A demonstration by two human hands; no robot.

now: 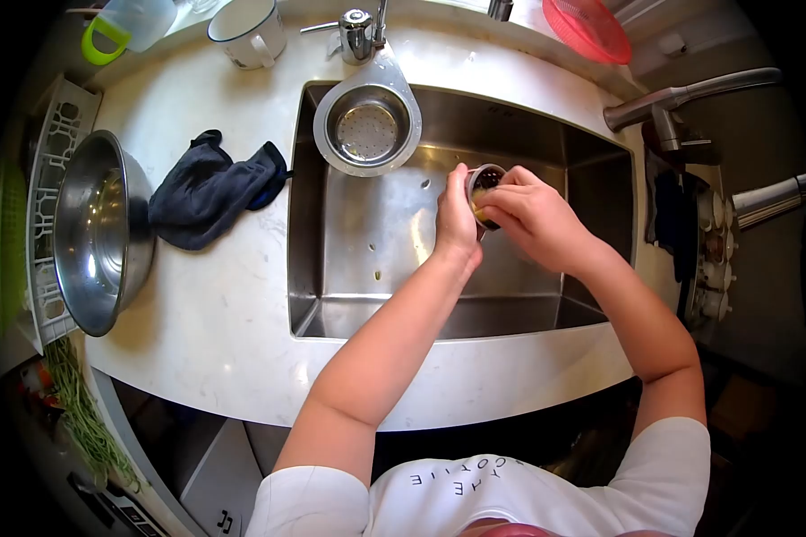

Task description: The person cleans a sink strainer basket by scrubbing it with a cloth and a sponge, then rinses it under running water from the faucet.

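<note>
Over the sink (358,259), my left hand (458,215) is wrapped around a small round metal strainer cup (485,174), its dark, dotted inside turned partly toward me. My right hand (535,219) reaches to the cup's mouth with fingertips pinched together. A small yellowish piece (480,213) shows at those fingertips; its kind is not clear, and fingers hide most of it. A few small scraps (377,275) lie on the sink floor below.
A corner strainer (367,166) sits at the sink's back left, near a small tap (356,40). On the counter are a dark cloth (210,192), a steel bowl (139,242) leaning on a white rack (54,309), and a white mug (242,36). A larger faucet (690,94) stands at right.
</note>
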